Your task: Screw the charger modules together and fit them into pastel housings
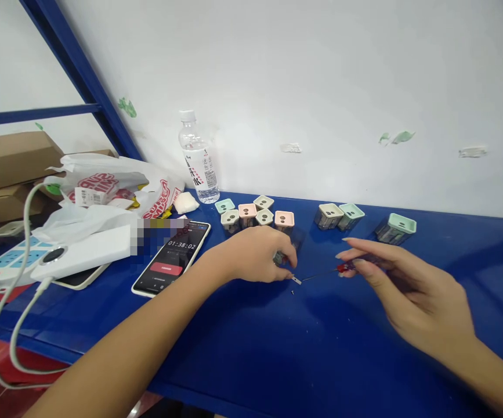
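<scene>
Left hand: fingers pinched on one small silver metal piece.
Right hand: fingers pinching one slim red-handled screwdriver, its tip just beside that piece.
Nearby: nine square pastel plastic boxes, each two-holed, on one blue table.

One head-worn view is aimed forward and down, close over the blue surface, framing left hand and right hand.

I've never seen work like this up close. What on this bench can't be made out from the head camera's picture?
All in the head view:
The object in the left hand: fingers hide most of it.
The tip of the screwdriver in the right hand: too small to judge its shape.
The speck on the bench: too small to identify.
The patch beside the phone: pixelated.
The cardboard boxes: cut off by the left edge.
</scene>
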A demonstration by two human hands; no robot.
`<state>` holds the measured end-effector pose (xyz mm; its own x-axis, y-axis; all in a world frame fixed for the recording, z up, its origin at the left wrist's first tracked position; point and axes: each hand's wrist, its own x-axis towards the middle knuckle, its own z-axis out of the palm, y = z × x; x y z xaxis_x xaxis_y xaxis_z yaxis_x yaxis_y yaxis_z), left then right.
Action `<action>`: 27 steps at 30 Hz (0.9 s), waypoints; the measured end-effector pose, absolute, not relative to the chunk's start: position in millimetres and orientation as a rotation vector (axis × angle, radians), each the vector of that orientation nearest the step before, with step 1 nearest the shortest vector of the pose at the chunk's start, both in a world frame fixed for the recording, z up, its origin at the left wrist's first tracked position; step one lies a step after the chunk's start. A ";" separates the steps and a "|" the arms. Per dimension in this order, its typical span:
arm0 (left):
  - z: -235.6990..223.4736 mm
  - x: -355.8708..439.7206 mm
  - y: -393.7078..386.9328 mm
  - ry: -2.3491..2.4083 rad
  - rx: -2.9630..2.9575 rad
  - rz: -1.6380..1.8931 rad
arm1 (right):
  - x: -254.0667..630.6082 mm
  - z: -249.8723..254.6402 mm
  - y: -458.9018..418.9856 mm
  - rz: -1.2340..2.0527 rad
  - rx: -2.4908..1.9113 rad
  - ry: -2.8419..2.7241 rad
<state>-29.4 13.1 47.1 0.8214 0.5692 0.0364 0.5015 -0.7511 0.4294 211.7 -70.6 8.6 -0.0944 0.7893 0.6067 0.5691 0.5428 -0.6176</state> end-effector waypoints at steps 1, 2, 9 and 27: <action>47.8 -29.2 11.8 0.832 2.601 0.179 | 211.7 7.1 -69.6 0.282 -1.140 -1.795; 48.0 -28.6 10.5 0.862 2.605 0.142 | 211.6 6.1 -68.9 0.286 -1.142 -1.809; 36.8 -22.7 8.4 0.907 2.632 0.096 | 212.1 8.6 -67.6 0.268 -1.162 -1.841; 22.7 -17.1 13.1 0.866 2.430 0.170 | 219.0 24.7 -70.5 0.179 -1.163 -1.706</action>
